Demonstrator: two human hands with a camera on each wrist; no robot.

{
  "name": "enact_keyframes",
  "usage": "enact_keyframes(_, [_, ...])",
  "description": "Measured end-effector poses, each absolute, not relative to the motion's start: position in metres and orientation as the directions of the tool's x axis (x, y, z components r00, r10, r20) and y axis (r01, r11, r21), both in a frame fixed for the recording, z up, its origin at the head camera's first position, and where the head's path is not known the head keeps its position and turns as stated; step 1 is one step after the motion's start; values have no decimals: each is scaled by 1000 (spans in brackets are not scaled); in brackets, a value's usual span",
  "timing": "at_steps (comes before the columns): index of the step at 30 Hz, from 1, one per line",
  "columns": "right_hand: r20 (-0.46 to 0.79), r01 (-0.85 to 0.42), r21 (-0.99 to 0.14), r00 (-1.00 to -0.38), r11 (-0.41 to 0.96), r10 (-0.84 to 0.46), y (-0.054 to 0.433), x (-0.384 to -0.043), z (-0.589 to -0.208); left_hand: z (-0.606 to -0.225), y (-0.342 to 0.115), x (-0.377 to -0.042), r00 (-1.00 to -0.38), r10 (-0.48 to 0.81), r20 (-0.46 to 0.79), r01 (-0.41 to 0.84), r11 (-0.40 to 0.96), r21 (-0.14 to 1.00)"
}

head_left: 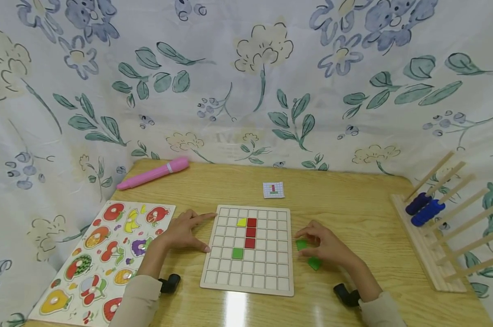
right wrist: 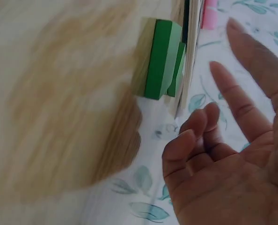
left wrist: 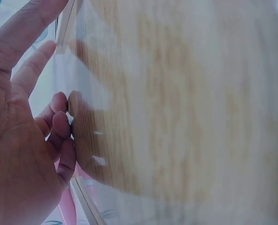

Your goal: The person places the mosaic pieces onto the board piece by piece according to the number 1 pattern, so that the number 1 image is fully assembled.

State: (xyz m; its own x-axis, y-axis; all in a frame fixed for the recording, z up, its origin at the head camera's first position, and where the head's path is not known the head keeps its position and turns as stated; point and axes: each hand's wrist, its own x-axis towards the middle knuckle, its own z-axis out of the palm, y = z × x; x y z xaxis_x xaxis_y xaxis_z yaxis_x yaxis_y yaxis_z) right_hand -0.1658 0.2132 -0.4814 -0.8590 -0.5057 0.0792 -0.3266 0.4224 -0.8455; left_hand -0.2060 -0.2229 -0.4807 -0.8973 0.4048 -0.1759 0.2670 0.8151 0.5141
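A white wooden grid board (head_left: 267, 282) lies in the middle of the table. On it are a yellow piece (head_left: 241, 222) with a curved side, three red squares (head_left: 250, 232) in a column and a green square (head_left: 238, 253). My left hand (head_left: 185, 230) rests at the board's left edge, its thumb and index finger spread along it. Right of the board, my right hand (head_left: 322, 245) hovers by two loose green pieces, thumb and index finger apart. In the right wrist view the nearer green piece (right wrist: 161, 61) stands clear of the fingers; the other green piece (right wrist: 177, 72) is partly hidden behind it.
Behind the board lies a small pattern card (head_left: 273, 190). A fruit puzzle board (head_left: 76, 290) lies at the left, partly under my left arm, with a pink marker (head_left: 154, 173) at the back left. A wooden peg rack (head_left: 428, 245) with blue beads stands on the right.
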Motion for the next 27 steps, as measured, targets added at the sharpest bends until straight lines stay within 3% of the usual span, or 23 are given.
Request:
enact_keyframes(9, [28,-319,-771,-882,551,-471,224,-167,-485,-477,-222,-207,-895,409,-178,265,808,526])
enact_keyframes(27, [72,-368,-736,-877,568,-474,223,-167,-489,-478,-223,-206,-898,404,-172,264,810,524])
